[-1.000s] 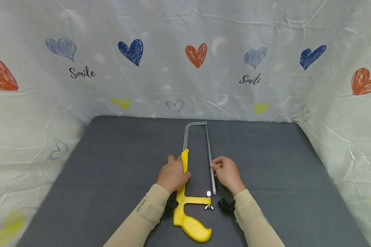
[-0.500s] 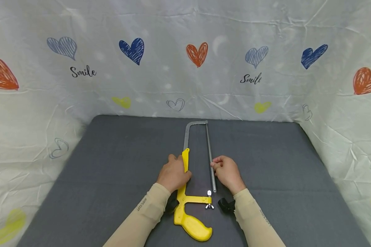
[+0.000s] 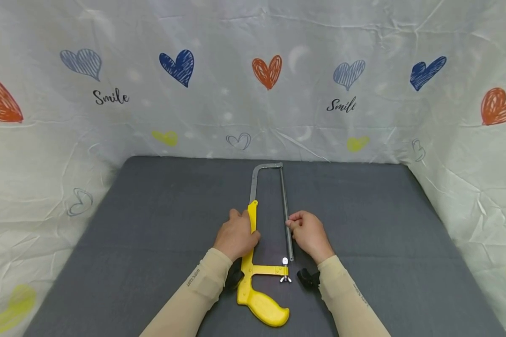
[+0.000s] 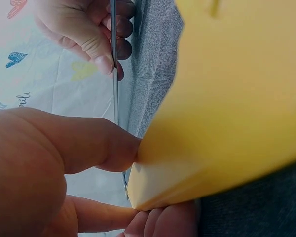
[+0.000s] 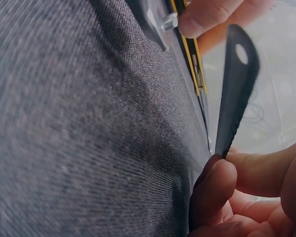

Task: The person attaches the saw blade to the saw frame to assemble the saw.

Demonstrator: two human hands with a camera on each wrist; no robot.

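Observation:
A hacksaw frame (image 3: 263,306) with a yellow handle and a grey metal front bow lies on the table, handle toward me. My left hand (image 3: 235,235) grips its yellow spine, thumb on the inner side, as the left wrist view (image 4: 96,143) confirms. Between thumb and fingers, my right hand (image 3: 309,234) pinches the saw blade (image 3: 284,196). At its far end the blade meets the tip of the metal bow. Its near end, with a hole, stands free beside the blade post (image 3: 285,261); the right wrist view shows this toothed blade end (image 5: 237,79) up close.
A wing nut (image 3: 285,280) sits on the post at the end of the yellow crossbar (image 3: 267,270). Dark grey cloth covers the table (image 3: 173,201). Behind and at both sides hangs a white curtain (image 3: 219,112) printed with hearts. Each wrist wears a black camera.

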